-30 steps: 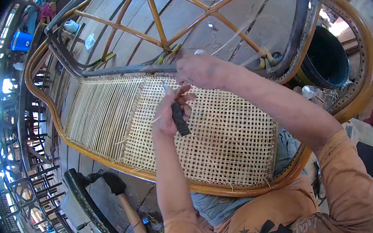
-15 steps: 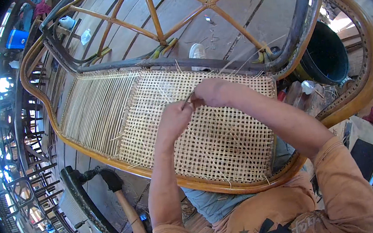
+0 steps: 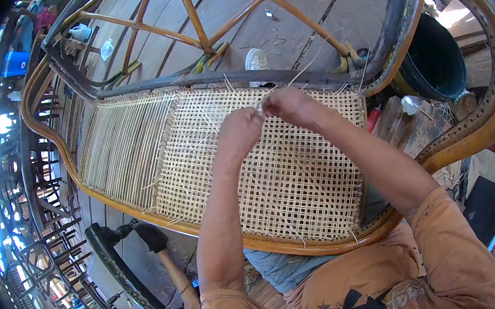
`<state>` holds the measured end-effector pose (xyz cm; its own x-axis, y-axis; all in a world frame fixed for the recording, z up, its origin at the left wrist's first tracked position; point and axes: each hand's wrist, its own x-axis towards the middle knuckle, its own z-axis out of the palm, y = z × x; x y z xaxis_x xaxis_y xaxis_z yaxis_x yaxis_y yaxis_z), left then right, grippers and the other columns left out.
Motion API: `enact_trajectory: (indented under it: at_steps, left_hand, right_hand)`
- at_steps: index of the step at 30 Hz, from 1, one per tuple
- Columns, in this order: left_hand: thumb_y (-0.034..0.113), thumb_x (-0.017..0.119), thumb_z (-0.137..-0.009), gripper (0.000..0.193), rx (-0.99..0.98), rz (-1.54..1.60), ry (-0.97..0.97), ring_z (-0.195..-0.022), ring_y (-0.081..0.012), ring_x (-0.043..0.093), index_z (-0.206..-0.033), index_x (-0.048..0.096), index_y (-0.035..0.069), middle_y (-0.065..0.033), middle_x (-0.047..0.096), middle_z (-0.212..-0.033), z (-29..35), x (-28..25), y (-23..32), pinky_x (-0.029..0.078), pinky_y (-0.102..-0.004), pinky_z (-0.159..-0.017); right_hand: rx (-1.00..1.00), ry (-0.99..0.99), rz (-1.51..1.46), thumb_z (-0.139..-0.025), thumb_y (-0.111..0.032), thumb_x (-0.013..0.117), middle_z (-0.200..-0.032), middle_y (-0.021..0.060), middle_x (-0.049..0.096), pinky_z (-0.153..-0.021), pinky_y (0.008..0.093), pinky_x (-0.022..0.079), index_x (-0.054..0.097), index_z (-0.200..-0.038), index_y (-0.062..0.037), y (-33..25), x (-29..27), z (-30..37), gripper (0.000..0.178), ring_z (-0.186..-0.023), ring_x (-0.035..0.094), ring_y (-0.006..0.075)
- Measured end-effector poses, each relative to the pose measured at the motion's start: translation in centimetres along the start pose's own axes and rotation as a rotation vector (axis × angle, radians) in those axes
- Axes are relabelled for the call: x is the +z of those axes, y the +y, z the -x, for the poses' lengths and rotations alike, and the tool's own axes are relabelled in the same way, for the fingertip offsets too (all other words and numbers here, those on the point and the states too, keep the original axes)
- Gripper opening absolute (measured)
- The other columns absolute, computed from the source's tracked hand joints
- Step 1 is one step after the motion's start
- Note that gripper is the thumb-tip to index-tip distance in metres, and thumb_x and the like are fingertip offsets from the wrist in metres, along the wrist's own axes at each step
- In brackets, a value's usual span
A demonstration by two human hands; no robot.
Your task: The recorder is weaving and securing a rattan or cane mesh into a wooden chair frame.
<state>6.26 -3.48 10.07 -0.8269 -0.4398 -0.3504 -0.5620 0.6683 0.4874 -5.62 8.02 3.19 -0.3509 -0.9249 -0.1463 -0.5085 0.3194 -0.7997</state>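
A long rattan bench frame [image 3: 135,213] lies across my lap, with a pale woven cane seat [image 3: 287,180] in its right part. Over the far half of the weave my left hand [image 3: 240,132] and my right hand [image 3: 292,105] meet, fingertips pinched close together. A pale bit of cane strand [image 3: 259,110] shows between them, its ends hard to follow. My left hand is closed, back upward, and the right is closed and bent inward beside it. Left of the woven panel, parallel cane strands [image 3: 127,147] run without cross weaving. Several loose strand ends stick up along the far rail.
The bench's crossed-pole back [image 3: 202,28] stretches over the plank floor on the far side. A dark bucket [image 3: 437,62] stands at the right. Another person's forearm [image 3: 179,278] reaches near a dark curved frame [image 3: 124,278] at lower left. A blue container [image 3: 15,63] sits far left.
Both hands have moved slightly away from me toward the far rail, and my left wrist has straightened. The view has shifted a little. A dark thin piece at the left fingertips no longer shows.
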Motion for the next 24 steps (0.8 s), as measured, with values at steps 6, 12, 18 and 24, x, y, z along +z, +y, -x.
enact_trajectory:
  at_steps: [6,12,18,24]
  left_hand:
    - [0.028,0.040,-0.090,0.035,-0.067,-0.085,-0.186,-0.052,-0.0315,0.058,-0.097,0.049,-0.005,-0.0224,0.057,-0.070,-1.8,-0.1,-1.5,0.046,-0.0401,-0.055]
    - [0.022,0.040,-0.087,0.032,0.124,-0.489,-0.411,-0.067,-0.0361,0.061,-0.091,0.053,-0.008,-0.0239,0.060,-0.078,-4.4,-0.2,-1.6,0.048,-0.0446,-0.066]
    - [0.032,0.049,-0.085,0.030,-0.008,-0.436,-0.023,-0.085,-0.0358,0.061,-0.091,0.064,0.007,-0.0169,0.064,-0.091,-5.8,0.9,-0.9,0.047,-0.0453,-0.076]
    - [0.035,0.056,-0.079,0.034,-0.100,-0.055,-0.198,-0.067,-0.0284,0.061,-0.080,0.063,0.002,-0.0144,0.062,-0.070,-5.3,0.5,-2.0,0.046,-0.0396,-0.064]
  right_hand:
    - [0.393,0.068,0.037,-0.075,-0.018,0.049,-0.088,0.0193,0.064,-0.072,0.0429,0.049,0.066,-0.083,-0.0040,1.8,-1.6,1.8,0.023,-0.085,0.062,0.0368]
    - [0.472,0.062,0.180,-0.076,-0.018,0.050,-0.094,0.0195,0.063,-0.072,0.0426,0.050,0.066,-0.084,-0.0036,2.9,-1.1,0.8,0.023,-0.090,0.062,0.0347]
    - [0.343,0.093,0.182,-0.073,-0.019,0.050,-0.078,0.0170,0.063,-0.066,0.0408,0.048,0.063,-0.080,-0.0086,4.2,0.3,0.2,0.018,-0.074,0.061,0.0351]
    - [0.299,0.052,-0.128,-0.075,-0.021,0.051,-0.085,0.0146,0.064,-0.072,0.0424,0.048,0.065,-0.083,-0.0112,1.3,-2.8,0.7,0.019,-0.081,0.062,0.0334]
